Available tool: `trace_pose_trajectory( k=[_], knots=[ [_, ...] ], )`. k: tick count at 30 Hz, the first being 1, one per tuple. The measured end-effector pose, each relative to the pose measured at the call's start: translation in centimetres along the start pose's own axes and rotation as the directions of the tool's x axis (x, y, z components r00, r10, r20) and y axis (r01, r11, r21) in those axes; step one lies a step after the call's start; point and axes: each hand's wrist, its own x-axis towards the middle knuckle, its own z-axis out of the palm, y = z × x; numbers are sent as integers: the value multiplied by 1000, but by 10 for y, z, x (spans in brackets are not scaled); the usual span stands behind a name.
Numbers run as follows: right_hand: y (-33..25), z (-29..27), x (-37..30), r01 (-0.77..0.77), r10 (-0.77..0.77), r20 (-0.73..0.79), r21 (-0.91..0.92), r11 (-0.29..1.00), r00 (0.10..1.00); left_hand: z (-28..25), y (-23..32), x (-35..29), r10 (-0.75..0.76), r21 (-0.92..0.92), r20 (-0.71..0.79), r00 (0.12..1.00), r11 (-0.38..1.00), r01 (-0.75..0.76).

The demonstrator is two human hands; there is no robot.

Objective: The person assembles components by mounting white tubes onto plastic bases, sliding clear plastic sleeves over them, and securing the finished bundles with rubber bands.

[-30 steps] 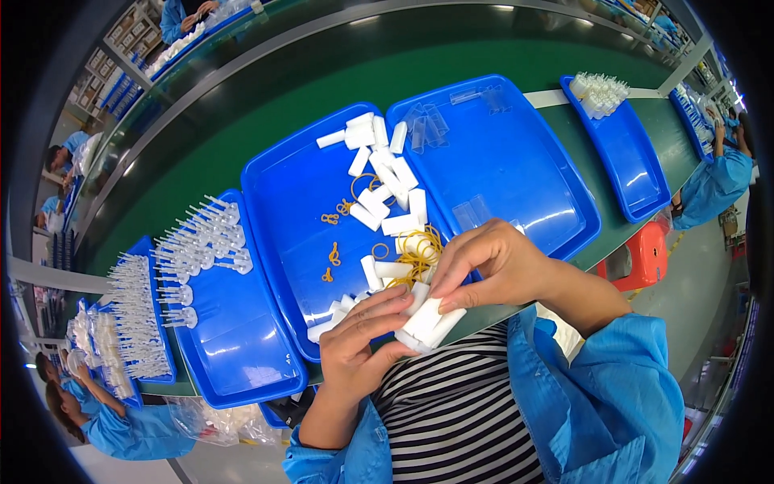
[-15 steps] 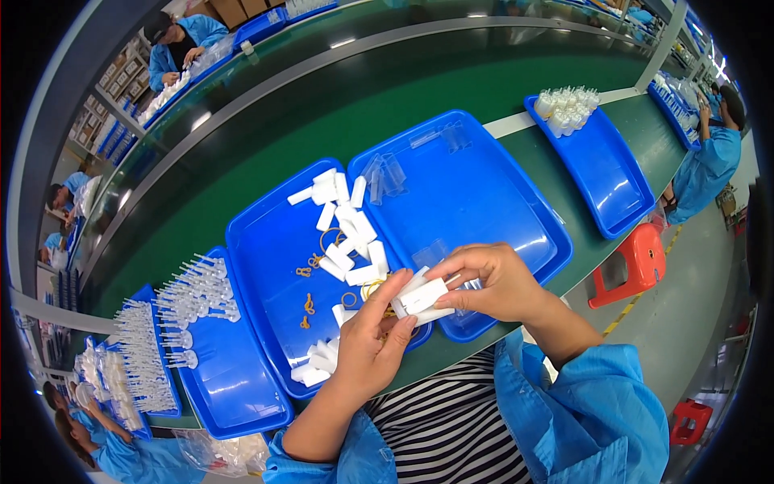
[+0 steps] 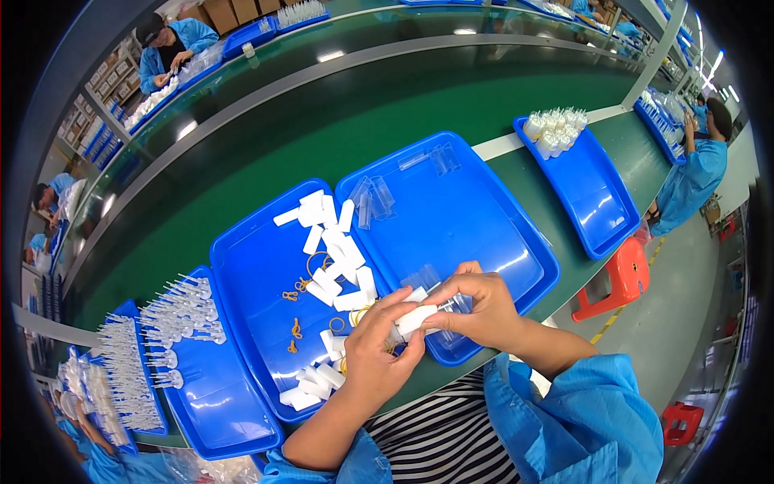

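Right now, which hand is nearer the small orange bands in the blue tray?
Left. The left hand is right of the small orange bands; the right hand is farther right, beyond it.

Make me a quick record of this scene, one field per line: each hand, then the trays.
Left hand: fingers and thumb around held white pieces
Right hand: thumb and fingers pinching the same pieces
Middle-left tray: loose white blocks, small amber bands
Middle-right tray: clear plastic pieces
Far-right tray: cluster of whitish parts at its far end
Tray color: blue
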Motion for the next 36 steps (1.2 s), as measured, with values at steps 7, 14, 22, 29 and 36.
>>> trace_pose_trajectory(
  k=[7, 14, 22, 29, 36],
  knots=[
    [-9, 3, 20, 86, -73, 173, -71, 994, 982, -11, -15, -4, -82, -168, -9, 997, 983, 79],
    [31, -12, 117, -97, 96, -7, -112, 989, 995, -8, -21, -5, -133, -487, -108, 985, 871, 64],
    [67, 2, 161, -259, 312, -24, -620, 741, 950, -13, -24, -3, -129, -291, -134, 982, 953, 86],
    [68, -14, 106, 69, 11, 116, -665, 744, 993, -9, -23, -5, -114, -107, -108, 988, 989, 103],
    [63, -37, 63, 271, -175, 207, -781, 563, 962, -6, -18, -7, -118, -27, -21, 993, 993, 117]
  ],
)
